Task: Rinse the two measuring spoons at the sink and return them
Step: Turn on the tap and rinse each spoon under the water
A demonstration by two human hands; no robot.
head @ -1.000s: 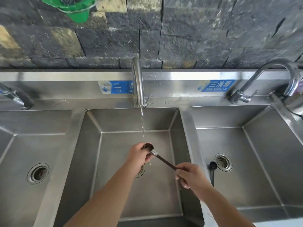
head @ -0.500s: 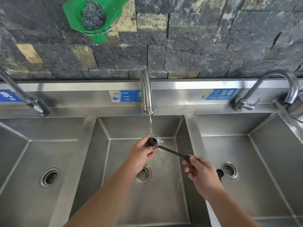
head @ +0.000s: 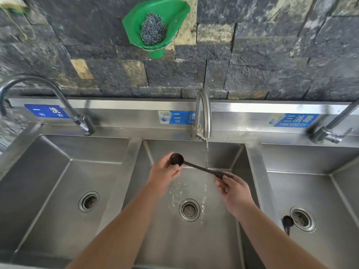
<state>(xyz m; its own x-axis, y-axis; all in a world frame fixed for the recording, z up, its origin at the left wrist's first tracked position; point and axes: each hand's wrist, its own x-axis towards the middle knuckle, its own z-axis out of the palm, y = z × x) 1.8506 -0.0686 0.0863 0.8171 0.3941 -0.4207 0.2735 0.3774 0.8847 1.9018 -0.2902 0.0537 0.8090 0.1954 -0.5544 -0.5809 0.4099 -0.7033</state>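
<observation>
Compared with half a second earlier, the bowl of the dark measuring spoon (head: 194, 165) has been drawn out of the water stream (head: 206, 154) toward the left of the frame, so that the water is now met by the handle near its right-hand end instead of the bowl; more of the wall above has also come into view. Going from left to right: the left basin (head: 58, 171) is seen under its curved tap (head: 48, 98). Over the middle basin (head: 223, 239), the spoon's bowl is cupped at the fingertips of the left hand (head: 164, 174), the fingers curled closed around its underside. The spoon is held with its long axis running from upper left to lower right, nearly level, with the bowl's opening turned up and toward the camera. Droplets are scattered below it, above the middle drain (head: 189, 210). The handle's end is pinched between thumb and fingers of the right hand (head: 234, 188), just right of the stream that falls from the middle tap (head: 203, 113). A second dark spoon (head: 287, 222) is seen lying in the right basin (head: 330, 191), beside its drain (head: 303, 219). At the upper centre, a steel scourer (head: 153, 29) is held in a green holder (head: 171, 10) on the stone wall
</observation>
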